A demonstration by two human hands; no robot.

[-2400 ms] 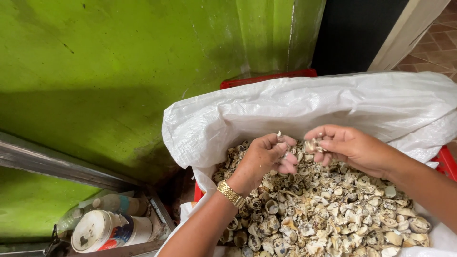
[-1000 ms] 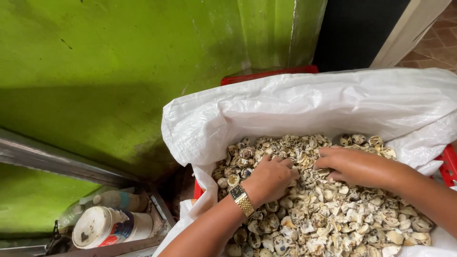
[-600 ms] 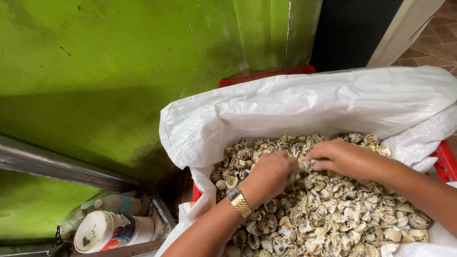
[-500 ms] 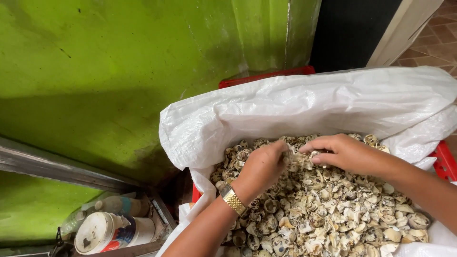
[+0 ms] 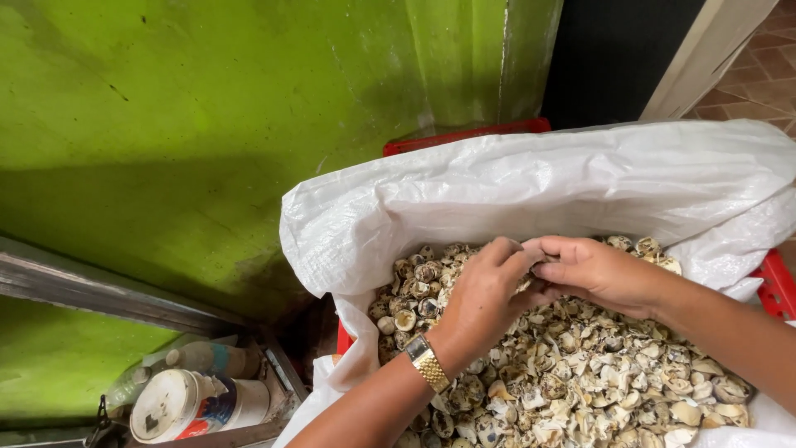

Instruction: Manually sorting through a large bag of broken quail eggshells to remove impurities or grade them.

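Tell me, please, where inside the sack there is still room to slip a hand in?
Free: the shells at the white sack's left fold, and the near right stretch. Crowded: the middle, where left hand and right hand meet fingertip to fingertip.

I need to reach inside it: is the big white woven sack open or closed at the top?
Open. The white woven sack has its mouth rolled back, showing speckled shell pieces, with both hands inside.

Your way in is from 6 o'clock, over the heap of shells (image 5: 597, 382). The white sack (image 5: 531, 182) rim rises from 9 to 3 o'clock; the green wall (image 5: 232, 124) stands close behind at 11, the red crate (image 5: 775, 282) edge at 3.
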